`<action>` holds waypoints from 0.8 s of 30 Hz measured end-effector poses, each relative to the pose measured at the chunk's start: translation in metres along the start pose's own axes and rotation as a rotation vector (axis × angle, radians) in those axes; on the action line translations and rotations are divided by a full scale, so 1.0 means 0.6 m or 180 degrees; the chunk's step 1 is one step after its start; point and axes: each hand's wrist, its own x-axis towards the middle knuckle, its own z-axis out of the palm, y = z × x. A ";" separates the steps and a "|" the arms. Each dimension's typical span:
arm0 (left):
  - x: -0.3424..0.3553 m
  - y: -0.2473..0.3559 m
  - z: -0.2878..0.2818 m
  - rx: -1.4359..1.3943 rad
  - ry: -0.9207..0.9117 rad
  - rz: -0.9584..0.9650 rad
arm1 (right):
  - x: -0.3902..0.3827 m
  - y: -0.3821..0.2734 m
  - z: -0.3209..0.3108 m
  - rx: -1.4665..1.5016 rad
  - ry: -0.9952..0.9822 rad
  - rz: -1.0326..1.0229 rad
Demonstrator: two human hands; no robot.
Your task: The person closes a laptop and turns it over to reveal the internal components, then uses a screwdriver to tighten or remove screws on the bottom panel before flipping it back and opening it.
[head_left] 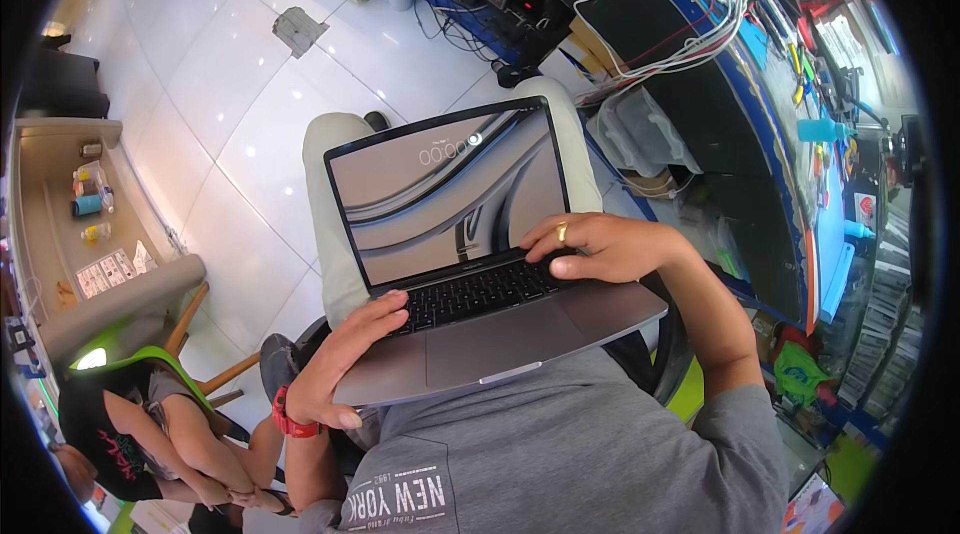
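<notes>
Head view: laptop open on thighs. Left hand open over base's left edge; right hand loosely open, hiding some keys. Right: cluttered counter, cables drooping. Left: seated person, partly cut off.

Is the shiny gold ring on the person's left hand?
No, the gold ring is on the right hand.
</notes>
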 end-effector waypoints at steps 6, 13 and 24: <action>-0.002 0.003 -0.019 0.0216 -0.0374 -0.0087 | 0.056 -0.053 0.008 -0.0331 -0.0516 0.0166; 0.001 0.005 -0.014 0.0069 -0.0321 -0.0140 | 0.063 -0.058 -0.003 -0.0661 -0.0794 0.0022; -0.005 -0.005 0.010 0.0117 0.0165 0.0016 | 0.033 -0.017 -0.010 0.0286 0.0533 0.0186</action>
